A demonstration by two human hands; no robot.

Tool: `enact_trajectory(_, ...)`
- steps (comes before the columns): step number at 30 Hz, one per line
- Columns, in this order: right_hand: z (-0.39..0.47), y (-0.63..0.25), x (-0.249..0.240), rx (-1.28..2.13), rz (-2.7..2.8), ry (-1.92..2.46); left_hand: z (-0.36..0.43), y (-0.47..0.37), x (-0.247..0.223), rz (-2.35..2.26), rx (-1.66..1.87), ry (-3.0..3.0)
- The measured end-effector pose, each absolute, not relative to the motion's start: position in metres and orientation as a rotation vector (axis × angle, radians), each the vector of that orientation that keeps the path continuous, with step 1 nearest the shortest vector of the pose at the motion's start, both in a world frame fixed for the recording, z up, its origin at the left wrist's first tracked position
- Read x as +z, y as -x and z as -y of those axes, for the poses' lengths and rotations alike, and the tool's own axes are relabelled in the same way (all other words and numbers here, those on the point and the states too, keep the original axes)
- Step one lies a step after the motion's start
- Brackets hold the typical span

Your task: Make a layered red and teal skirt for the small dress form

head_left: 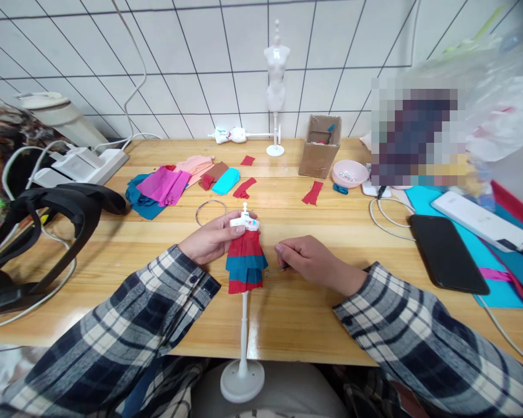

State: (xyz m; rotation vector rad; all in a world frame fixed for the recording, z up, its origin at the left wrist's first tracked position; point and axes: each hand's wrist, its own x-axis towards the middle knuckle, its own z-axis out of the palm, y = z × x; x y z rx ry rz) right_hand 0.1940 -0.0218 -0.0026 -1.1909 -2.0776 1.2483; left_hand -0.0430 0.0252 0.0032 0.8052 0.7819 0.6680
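Observation:
My left hand (213,237) is closed on a small white doll mannequin (243,325), gripping it at the upper torso. The mannequin lies tilted toward me, its round base over the table's front edge. It wears a tiered crepe-paper dress (245,261) in red and teal layers. To the right of the skirt, my right hand (310,261) is closed with its fingers curled in. A thin metal tool (284,267) pokes out from beneath those fingers toward the skirt; most of it is hidden, so its kind is unclear.
Behind lie folded crepe paper (165,184), red scraps (312,193), a lying mannequin (230,135) and a standing mannequin (276,75). A cardboard box (318,154) and pink bowl (349,174) stand right of centre. A phone (447,252), power strip (100,165) and black headset (65,232) flank the workspace.

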Motion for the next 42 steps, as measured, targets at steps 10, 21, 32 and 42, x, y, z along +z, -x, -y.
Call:
enact_trajectory(10, 0.022, -0.194, -0.002, 1.304, 2.083, 1.194, -0.022, 0.041, 0.004, -0.822, 0.647, -0.985)
enact_trajectory(21, 0.027, -0.192, 0.007, 1.447, 2.095, 1.191, -0.022, 0.041, 0.009, -0.840, 0.592, -1.056)
enact_trajectory(32, 0.026, -0.191, 0.008, 1.406, 2.189, 1.230, -0.026, 0.043, 0.002, -0.832, 0.592, -1.145)
enact_trajectory(42, 0.027, -0.189, 0.009, 1.281, 2.245, 1.273, -0.026, 0.043, 0.002, -0.851, 0.592, -1.122)
